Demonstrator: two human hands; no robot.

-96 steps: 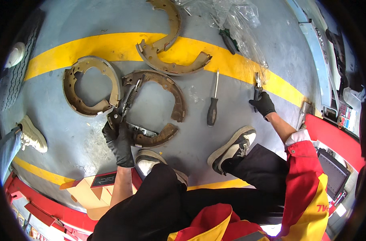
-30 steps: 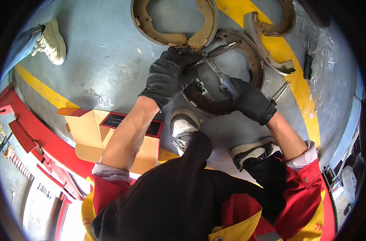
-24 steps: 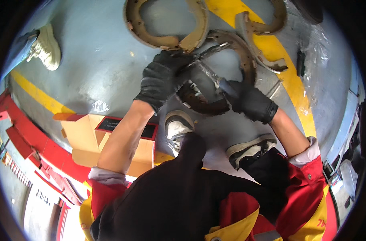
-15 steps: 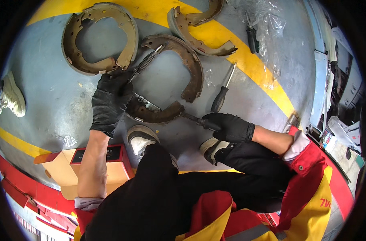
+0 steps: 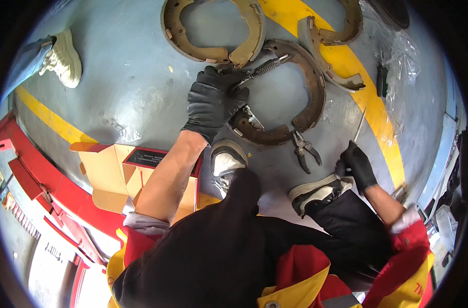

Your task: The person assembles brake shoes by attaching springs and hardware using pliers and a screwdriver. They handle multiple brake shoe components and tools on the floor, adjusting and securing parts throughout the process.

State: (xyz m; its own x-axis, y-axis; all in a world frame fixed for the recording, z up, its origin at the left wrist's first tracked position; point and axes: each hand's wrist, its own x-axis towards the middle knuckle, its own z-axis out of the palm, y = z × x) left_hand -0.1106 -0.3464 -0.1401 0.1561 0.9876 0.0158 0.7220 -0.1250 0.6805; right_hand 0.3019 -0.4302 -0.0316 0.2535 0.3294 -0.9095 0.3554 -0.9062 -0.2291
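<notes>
My black-gloved left hand [image 5: 213, 100] is closed on a brake shoe [image 5: 267, 136], partly covering it. Its far end leads toward a second, rusty brake shoe [image 5: 316, 92], so the two form a ring. A rod with a coil spring [image 5: 267, 68] runs from beside my left fingers to the far shoe. My right hand [image 5: 358, 167], also gloved, is closed around a screwdriver [image 5: 360, 124] whose shaft points away from me; its handle is hidden in the glove. Between my hands, pliers [image 5: 304, 150] lie on the floor with their jaws near the shoe ends.
Another brake shoe pair [image 5: 175, 31] lies beyond my left hand, more shoes [image 5: 321, 59] at far right. A second pair of pliers [image 5: 381, 79] rests by clear plastic wrap [image 5: 406, 66]. An open cardboard box [image 5: 108, 167] is by my left forearm. Another person's shoe [image 5: 64, 59] stands far left.
My right hand has let go of the pliers, now on the floor, and taken hold of the screwdriver that lay there. My left hand keeps its grip. The view has swung left.
</notes>
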